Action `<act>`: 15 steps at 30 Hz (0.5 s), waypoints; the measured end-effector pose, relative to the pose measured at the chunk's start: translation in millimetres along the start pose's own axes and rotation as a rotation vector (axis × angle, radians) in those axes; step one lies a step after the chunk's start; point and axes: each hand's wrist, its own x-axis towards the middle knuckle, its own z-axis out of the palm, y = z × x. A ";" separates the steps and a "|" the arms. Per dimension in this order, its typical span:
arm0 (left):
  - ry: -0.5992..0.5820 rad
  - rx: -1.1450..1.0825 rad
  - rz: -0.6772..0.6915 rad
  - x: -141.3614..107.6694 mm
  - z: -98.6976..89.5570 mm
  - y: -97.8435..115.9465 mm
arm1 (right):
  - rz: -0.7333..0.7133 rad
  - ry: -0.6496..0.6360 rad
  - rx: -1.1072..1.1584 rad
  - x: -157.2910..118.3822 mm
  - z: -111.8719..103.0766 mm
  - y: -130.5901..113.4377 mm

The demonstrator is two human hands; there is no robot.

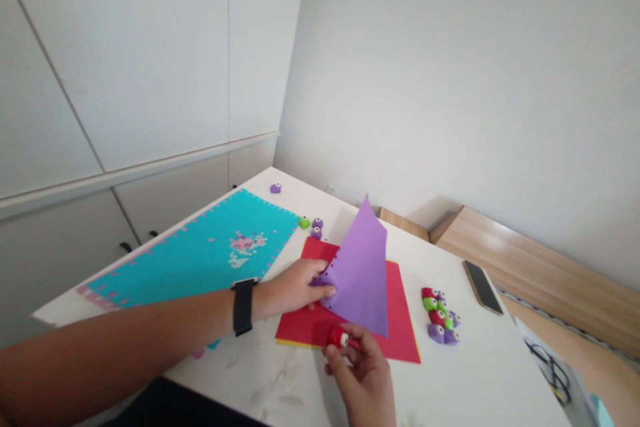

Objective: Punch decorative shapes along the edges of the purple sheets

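Observation:
My left hand (pixel 300 285) grips the edge of a purple sheet of paper (pixel 363 273), which stands tilted up with a row of small punched holes along its left edge. Between the thumb and fingers of my right hand (pixel 365 370) is a small red craft punch (pixel 337 337) with a white button. It is just below the purple sheet, over the near edge of a red sheet (pixel 403 327). A yellow edge shows under the red sheet. Left of these lies a turquoise sheet (pixel 190 260) with holes along its borders and a scatter of pink and white paper bits (pixel 245 247) on it.
Several red, green and purple punches (pixel 440 317) stand grouped at the right of the white table (pixel 480 373). Others, a green punch (pixel 304 222) and purple ones (pixel 317 232), sit behind the red sheet. A phone (pixel 483 287) lies near the right edge. White cabinets (pixel 150 80) border the left.

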 end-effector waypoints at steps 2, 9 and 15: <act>-0.016 -0.148 0.020 -1.0 0.6 7.7 | -0.044 0.072 -0.075 0.2 5.3 -1.8; -0.076 -0.370 -0.091 -3.9 0.5 20.0 | -0.184 0.218 -0.218 10.0 7.6 -3.5; -0.065 -0.390 -0.086 -5.9 1.0 21.2 | -0.234 0.305 -0.239 9.4 9.7 -1.7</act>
